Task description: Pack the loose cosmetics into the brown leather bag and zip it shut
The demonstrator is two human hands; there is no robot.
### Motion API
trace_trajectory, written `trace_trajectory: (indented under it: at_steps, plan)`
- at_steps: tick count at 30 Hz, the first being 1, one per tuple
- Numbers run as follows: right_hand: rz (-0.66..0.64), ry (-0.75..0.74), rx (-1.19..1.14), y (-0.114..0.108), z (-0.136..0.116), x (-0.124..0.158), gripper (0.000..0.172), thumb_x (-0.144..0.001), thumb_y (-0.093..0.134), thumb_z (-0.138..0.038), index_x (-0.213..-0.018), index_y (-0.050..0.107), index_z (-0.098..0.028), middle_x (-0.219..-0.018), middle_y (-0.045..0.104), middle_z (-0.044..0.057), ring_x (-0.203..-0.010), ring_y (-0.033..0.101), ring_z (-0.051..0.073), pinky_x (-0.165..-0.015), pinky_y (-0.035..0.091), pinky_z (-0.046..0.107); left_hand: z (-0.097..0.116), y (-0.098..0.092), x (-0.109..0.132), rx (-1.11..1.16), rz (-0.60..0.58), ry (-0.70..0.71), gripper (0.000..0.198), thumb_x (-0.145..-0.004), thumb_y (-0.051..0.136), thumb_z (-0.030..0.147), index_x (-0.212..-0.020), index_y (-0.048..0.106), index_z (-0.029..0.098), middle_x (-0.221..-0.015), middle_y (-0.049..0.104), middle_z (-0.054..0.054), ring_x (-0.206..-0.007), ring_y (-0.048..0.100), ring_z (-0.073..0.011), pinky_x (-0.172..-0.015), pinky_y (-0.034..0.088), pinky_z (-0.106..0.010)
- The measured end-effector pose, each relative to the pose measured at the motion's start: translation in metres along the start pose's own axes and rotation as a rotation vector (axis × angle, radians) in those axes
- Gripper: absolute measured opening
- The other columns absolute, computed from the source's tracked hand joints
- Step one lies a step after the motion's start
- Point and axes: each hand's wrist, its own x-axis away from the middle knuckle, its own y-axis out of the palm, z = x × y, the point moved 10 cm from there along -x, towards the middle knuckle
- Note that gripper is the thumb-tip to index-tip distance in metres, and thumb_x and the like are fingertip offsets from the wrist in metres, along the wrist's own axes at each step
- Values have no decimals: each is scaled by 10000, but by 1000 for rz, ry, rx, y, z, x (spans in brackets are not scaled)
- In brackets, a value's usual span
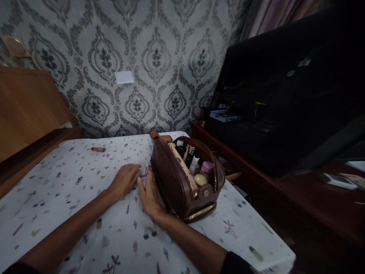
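A brown toiletry bag (173, 182) stands unzipped on the patterned white tablecloth. Inside it show a purple-lidded jar (207, 167), a pale round container (201, 179), a white tube (194, 164) and several other small cosmetics. My left hand (124, 180) lies low over the cloth, left of the bag, fingers stretched out and apart from it. Close by, my right hand (149, 194) rests along the bag's left side, fingers extended; whether it touches the leather I cannot tell. A small purplish mark or item by the fingertips is too small to make out.
A small reddish tube (97, 149) lies at the table's far left. Wooden furniture (28, 110) borders the left side. On the right, a large black screen (273, 99) stands on a dark red cabinet (310, 213). The patterned wall (155, 76) is behind the table.
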Motion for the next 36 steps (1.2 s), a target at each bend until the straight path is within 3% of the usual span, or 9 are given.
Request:
trace_trajectory:
  at_steps: [3, 6, 12, 15, 18, 22, 25, 31, 36]
  plan:
    - [28, 1, -33, -1, 0, -1, 529, -989, 426, -346, -1463, 394, -114, -1497, 461, 223, -1422, 424, 280, -1182, 360, 504, -4, 13, 11, -35, -56, -60, 471, -996, 449, 342, -1406, 523, 123, -1510, 490, -204, -1416, 437, -356, -1126, 385, -572]
    - [29, 9, -64, -2, 0, 0, 515, -989, 435, -381, -1428, 448, -112, -1477, 489, 209, -1405, 448, 272, -1185, 359, 479, 4, 29, 29, -33, -113, -32, 499, -1013, 425, 371, -1466, 473, 168, -1553, 454, -161, -1466, 374, -336, -1164, 338, -588]
    - [-39, -12, -39, -3, -14, 4, 446, -1019, 376, -379, -1356, 517, -125, -1339, 601, 174, -1302, 536, 261, -1141, 409, 445, 36, 11, 70, 59, 83, 176, 432, -1045, 341, 339, -1417, 527, 222, -1424, 599, -116, -1294, 574, -272, -1118, 446, -493]
    - [-92, -25, 12, -2, -24, 6, 413, -1024, 380, -355, -1321, 541, -117, -1288, 629, 171, -1262, 560, 270, -1105, 431, 439, 37, -3, 82, 123, 205, 196, 372, -1035, 379, 370, -1290, 611, 232, -1263, 697, -92, -1148, 659, -253, -1035, 525, -411]
    - [-185, -28, 93, 3, -30, 8, 400, -1045, 343, -328, -1296, 554, -98, -1228, 657, 173, -1205, 596, 267, -1045, 460, 409, 24, -15, 84, 239, 275, 87, 356, -989, 462, 495, -1134, 666, 240, -1090, 744, -77, -1003, 705, -258, -928, 579, -380]
    - [-301, -76, 165, 9, -39, 11, 356, -1051, 325, -286, -1144, 633, -134, -1054, 724, 129, -1012, 679, 239, -879, 505, 332, 0, -22, 77, 486, 225, -156, 405, -956, 471, 574, -1085, 650, 234, -1018, 742, -56, -945, 717, -243, -802, 594, -319]
    - [-361, -127, 187, 11, -45, 15, 300, -1028, 397, -285, -1002, 673, -171, -959, 743, 94, -900, 698, 225, -780, 493, 299, -7, -28, 75, 588, 230, -251, 414, -937, 472, 601, -965, 639, 223, -873, 709, -20, -815, 692, -215, -701, 560, -270]
    - [-519, -211, 349, 23, -51, 27, 275, -1030, 464, -327, -1100, 676, -168, -1058, 745, 99, -964, 700, 231, -794, 484, 291, -12, -26, 75, 670, 257, -314, 490, -906, 467, 645, -716, 583, 208, -668, 593, 9, -675, 589, -188, -648, 486, -265]
    - [-527, -242, 380, 24, -52, 28, 228, -967, 589, -232, -1178, 657, -177, -1135, 714, 96, -1040, 672, 227, -861, 479, 289, -16, -25, 70, 781, 238, -389, 548, -906, 436, 675, -663, 549, 197, -596, 496, 25, -590, 486, -151, -602, 423, -262]
